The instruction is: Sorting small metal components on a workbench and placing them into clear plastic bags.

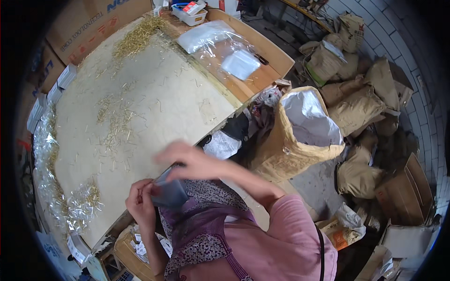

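Observation:
In front of my apron, at the near edge of the table, I hold a small clear plastic bag (169,193). My left hand (142,199) is closed on the bag's left side, thumb and fingers pinching it. Above the bag's upper edge is my right hand (188,160), smeared by motion; whether it grips anything cannot be made out. Many thin gold-coloured metal pieces, like long pins or screws, lie loose on the pale tabletop (173,100). A scattered patch (115,124) is at the middle and a thicker heap (138,37) at the far end.
Filled clear bags (47,154) line the table's left edge beside small white boxes (65,76). A wooden tray (272,58) holds a stack of flat clear bags (240,64) at the back right. To my right stands an open, white-lined paper sack (286,145), with brown sacks (358,105) beyond.

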